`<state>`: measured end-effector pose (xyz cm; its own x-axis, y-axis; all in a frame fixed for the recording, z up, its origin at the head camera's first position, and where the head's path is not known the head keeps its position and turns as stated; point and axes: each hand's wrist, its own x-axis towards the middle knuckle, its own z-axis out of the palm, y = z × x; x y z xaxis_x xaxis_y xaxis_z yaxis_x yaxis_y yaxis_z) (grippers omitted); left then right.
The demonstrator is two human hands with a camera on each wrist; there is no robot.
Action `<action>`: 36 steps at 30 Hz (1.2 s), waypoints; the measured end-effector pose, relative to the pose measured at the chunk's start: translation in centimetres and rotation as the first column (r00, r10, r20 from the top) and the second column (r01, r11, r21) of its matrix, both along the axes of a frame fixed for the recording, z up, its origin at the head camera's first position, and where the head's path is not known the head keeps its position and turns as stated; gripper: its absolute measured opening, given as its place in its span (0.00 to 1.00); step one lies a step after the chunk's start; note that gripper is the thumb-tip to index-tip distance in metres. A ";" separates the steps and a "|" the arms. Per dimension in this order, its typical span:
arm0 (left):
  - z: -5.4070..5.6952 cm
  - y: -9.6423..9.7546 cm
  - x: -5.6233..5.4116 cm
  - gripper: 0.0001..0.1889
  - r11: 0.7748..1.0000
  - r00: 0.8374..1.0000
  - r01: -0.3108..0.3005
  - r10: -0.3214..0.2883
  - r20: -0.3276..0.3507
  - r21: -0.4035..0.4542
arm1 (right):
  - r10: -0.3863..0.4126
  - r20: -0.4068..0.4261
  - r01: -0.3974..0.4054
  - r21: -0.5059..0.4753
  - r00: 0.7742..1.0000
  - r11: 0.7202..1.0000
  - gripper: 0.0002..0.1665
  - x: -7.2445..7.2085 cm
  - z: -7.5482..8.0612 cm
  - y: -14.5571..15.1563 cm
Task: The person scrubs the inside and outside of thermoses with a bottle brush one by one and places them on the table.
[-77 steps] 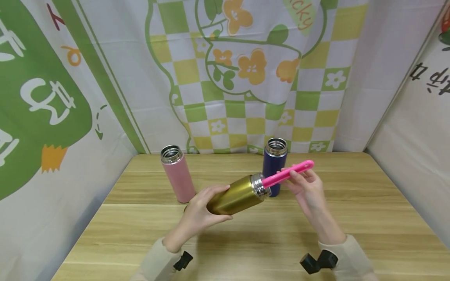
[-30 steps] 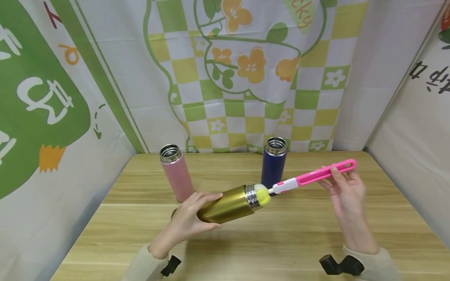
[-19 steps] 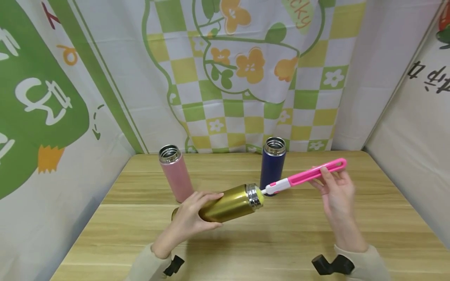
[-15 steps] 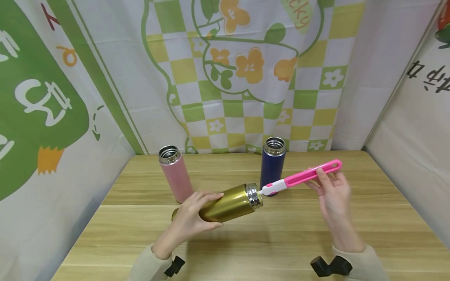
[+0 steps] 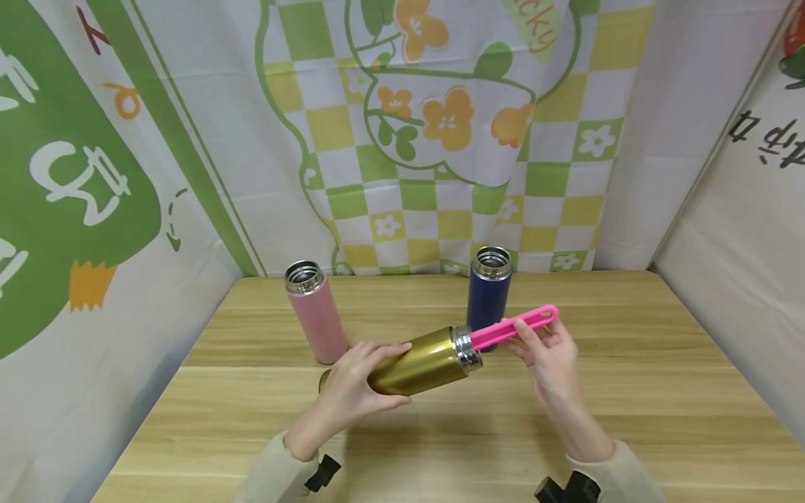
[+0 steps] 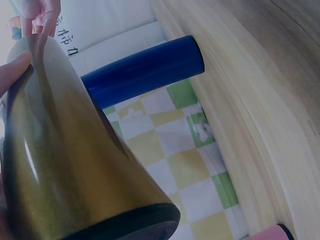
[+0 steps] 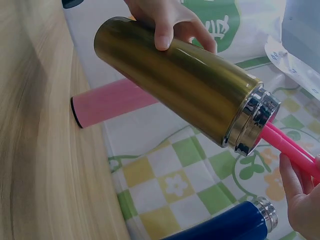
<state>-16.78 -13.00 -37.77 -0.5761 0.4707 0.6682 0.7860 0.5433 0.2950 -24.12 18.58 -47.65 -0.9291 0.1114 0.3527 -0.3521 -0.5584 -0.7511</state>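
My left hand (image 5: 355,381) grips a gold thermos bottle (image 5: 418,363) round its body, tilted over the table with its steel mouth toward the right. Between the thumb and fingers of my right hand (image 5: 553,360) is the pink handle (image 5: 516,327) of a bottle brush. The handle's lower part runs into the bottle's mouth; the brush's white section and yellow sponge head are hidden inside. In the right wrist view the pink handle (image 7: 290,150) enters past the bottle's steel neck (image 7: 255,120).
A pink bottle (image 5: 317,314) without a lid stands behind my left hand. Behind the gold bottle's mouth stands a lidless navy bottle (image 5: 489,290). All are at a wooden table (image 5: 220,419), with printed cloth (image 5: 453,223) hanging along its back.
Over the last second my right hand has moved left and pushed the brush into the gold bottle; the yellow sponge and white section are now out of sight. The left hand shifted slightly right.
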 end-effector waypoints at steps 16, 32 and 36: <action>0.0 -0.3 0.1 0.37 1.000 1.000 0.006 -0.006 0.025 0.008 | -0.030 -0.022 0.029 -0.068 0.999 0.997 0.22 -2.4 -3.2 1.3; -0.2 -0.6 0.3 0.37 1.000 1.000 0.004 -0.004 0.019 0.004 | -0.064 -0.026 0.061 -0.121 0.998 0.991 0.10 5.2 10.4 0.0; -0.2 -0.6 0.3 0.37 1.000 1.000 0.022 -0.022 0.004 0.012 | -0.100 0.037 0.104 -0.135 0.994 0.985 0.05 6.9 13.3 -0.5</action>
